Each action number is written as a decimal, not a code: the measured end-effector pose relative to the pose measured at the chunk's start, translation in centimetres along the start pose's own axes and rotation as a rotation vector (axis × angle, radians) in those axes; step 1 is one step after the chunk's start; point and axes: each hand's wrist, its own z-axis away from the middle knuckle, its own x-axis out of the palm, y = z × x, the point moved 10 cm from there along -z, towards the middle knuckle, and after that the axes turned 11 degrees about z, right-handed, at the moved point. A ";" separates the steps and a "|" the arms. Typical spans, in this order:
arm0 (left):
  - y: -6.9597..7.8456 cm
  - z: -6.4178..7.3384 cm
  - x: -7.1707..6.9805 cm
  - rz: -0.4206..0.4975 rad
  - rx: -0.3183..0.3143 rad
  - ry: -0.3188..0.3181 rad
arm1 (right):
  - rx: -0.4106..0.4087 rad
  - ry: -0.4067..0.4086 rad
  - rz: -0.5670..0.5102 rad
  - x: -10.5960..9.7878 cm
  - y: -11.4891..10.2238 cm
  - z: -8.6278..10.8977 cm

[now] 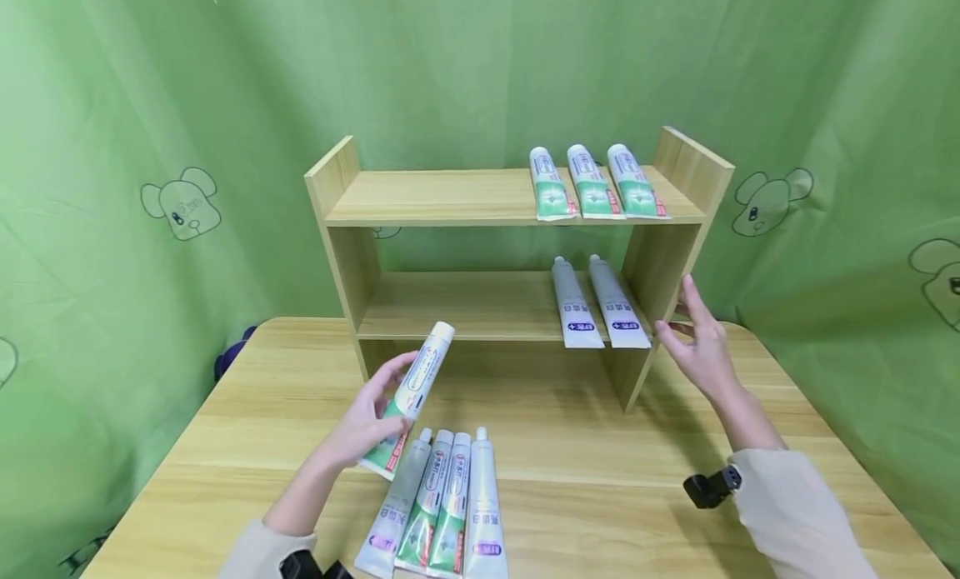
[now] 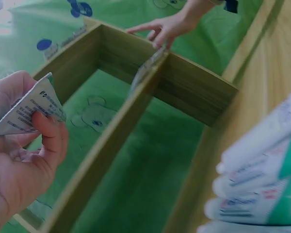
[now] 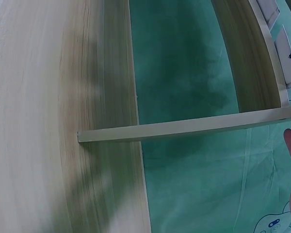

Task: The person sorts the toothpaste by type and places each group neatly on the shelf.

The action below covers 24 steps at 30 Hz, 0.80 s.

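My left hand [image 1: 375,421] grips a green-and-white toothpaste tube [image 1: 422,377], cap tilted up, above the table in front of the shelf's left side. In the left wrist view the tube's flat crimped end [image 2: 36,109] shows between thumb and fingers. My right hand [image 1: 697,346] is at the outer face of the wooden shelf's right side panel [image 1: 675,262], thumb and fingers spread, fingertips right at the wood. Below the left hand, two green-and-white tubes [image 1: 433,504] and two white-and-purple tubes [image 1: 486,512] lie side by side on the table.
Three green-and-white tubes [image 1: 592,183] lie at the right of the shelf's top board [image 1: 435,197]. Two white-and-purple tubes [image 1: 576,308] lie at the right of the middle board [image 1: 450,304], ends overhanging its front edge. A green curtain [image 1: 480,71] hangs behind the wooden table [image 1: 585,496].
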 end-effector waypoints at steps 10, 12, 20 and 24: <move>5.3 -2.5 0.8 -0.089 0.070 -0.019 | 0.032 0.002 -0.001 0.0 0.2 0.1; 6.2 -3.0 0.9 -0.099 0.072 -0.019 | 0.031 0.003 -0.001 0.0 0.2 0.1; 9.5 -5.4 0.5 -0.145 0.066 -0.002 | 0.051 -0.006 -0.009 -0.1 0.2 0.2; 10.7 -6.7 -0.2 -0.191 0.047 0.022 | 0.040 0.000 -0.006 0.0 0.5 0.2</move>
